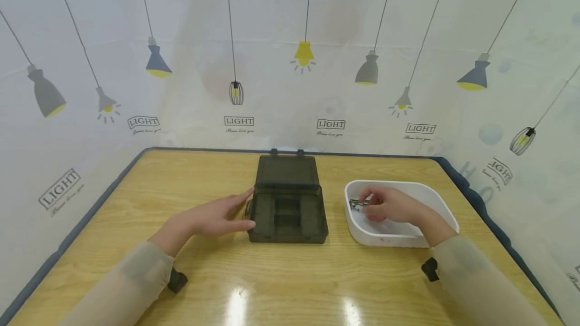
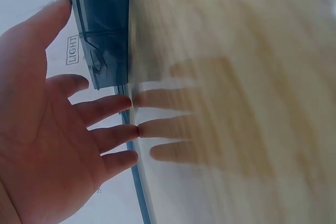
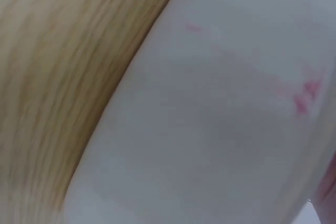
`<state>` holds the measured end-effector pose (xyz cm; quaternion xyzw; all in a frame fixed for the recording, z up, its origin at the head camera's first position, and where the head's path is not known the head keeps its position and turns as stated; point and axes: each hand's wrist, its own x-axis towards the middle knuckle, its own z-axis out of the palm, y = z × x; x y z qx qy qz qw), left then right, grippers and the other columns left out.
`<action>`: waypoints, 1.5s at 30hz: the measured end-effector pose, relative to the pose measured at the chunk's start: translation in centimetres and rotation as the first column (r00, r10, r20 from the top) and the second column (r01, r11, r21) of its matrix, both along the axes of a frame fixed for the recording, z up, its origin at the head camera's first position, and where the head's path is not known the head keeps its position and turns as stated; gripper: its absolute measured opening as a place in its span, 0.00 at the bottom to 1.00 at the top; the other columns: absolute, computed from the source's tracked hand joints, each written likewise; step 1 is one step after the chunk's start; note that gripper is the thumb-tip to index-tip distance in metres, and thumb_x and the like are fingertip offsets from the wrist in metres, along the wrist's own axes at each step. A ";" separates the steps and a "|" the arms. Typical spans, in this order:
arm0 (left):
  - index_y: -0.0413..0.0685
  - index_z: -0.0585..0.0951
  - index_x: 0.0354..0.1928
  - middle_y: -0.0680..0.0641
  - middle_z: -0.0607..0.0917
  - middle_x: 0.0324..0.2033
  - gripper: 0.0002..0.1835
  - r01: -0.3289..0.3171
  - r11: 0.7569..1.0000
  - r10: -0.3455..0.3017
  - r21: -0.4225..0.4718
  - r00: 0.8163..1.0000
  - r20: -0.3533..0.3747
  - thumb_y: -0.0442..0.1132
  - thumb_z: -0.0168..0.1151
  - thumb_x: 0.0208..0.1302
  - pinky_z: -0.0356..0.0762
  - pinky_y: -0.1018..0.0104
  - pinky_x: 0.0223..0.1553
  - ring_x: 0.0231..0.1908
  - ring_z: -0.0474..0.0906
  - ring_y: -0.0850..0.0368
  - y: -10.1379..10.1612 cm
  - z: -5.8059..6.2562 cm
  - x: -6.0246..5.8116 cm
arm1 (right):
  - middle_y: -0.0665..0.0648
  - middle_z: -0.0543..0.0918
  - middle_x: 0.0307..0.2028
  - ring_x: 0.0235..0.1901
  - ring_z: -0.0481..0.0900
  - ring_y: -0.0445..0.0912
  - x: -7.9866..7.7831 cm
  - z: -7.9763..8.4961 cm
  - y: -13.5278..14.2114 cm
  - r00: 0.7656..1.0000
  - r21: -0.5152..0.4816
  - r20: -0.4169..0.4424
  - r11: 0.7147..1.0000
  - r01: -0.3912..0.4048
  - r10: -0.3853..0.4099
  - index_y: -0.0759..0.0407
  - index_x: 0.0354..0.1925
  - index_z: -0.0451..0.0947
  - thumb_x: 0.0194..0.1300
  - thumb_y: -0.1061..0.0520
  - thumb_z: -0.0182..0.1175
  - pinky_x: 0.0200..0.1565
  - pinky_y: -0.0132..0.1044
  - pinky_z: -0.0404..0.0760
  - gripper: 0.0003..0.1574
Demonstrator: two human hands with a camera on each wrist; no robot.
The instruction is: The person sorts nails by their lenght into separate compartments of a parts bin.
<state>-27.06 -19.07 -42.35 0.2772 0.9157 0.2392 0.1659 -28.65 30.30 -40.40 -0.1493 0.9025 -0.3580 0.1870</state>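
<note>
Touching the case (image 1: 312, 215) with left hand (image 1: 217, 217), fingers spread; reaching, well apart, with right hand (image 1: 393, 205), fingers bent at metal bits (image 1: 355, 205) in the tray (image 1: 399, 240); cannot tell if pinching. Best to pinch singly, lift clear of the rim, keep the case steady.

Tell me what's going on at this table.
A person is working at a wooden table with both hands. The left grip lies at the left side of a dark box, its thumb seeming to touch the edge; the lid is open. The right grip is inside a white tray, fingers at some small metallic pieces. Whether it holds one is hard to tell.
</note>
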 end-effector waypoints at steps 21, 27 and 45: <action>0.68 0.50 0.91 0.42 0.58 0.87 0.54 -0.017 1.000 0.018 -0.012 0.998 0.056 0.74 0.63 0.73 0.53 0.27 0.82 0.85 0.50 0.27 0.0 -0.1 -0.3 | 0.54 0.81 0.34 0.34 0.79 0.47 -1.3 -2.9 -1.2 0.996 0.061 -0.046 0.995 0.076 -0.074 0.55 0.55 0.83 0.76 0.57 0.71 0.41 0.39 0.78 0.13; 0.69 0.51 0.90 0.45 0.58 0.87 0.54 -0.018 1.000 0.019 -0.010 0.998 0.058 0.74 0.64 0.72 0.54 0.27 0.82 0.86 0.49 0.28 -0.2 0.0 -0.4 | 0.53 0.81 0.32 0.33 0.79 0.46 -1.4 -2.8 -1.4 0.995 0.069 -0.064 0.995 0.075 -0.071 0.56 0.52 0.83 0.77 0.57 0.70 0.39 0.38 0.79 0.09; 0.69 0.50 0.90 0.45 0.58 0.88 0.54 -0.016 1.000 0.017 -0.013 0.998 0.057 0.74 0.63 0.72 0.55 0.27 0.82 0.86 0.49 0.29 -0.3 0.0 -0.3 | 0.52 0.81 0.32 0.33 0.77 0.45 -1.9 -3.0 -1.7 0.997 0.132 -0.078 0.991 0.023 -0.013 0.56 0.50 0.79 0.81 0.55 0.66 0.39 0.39 0.77 0.07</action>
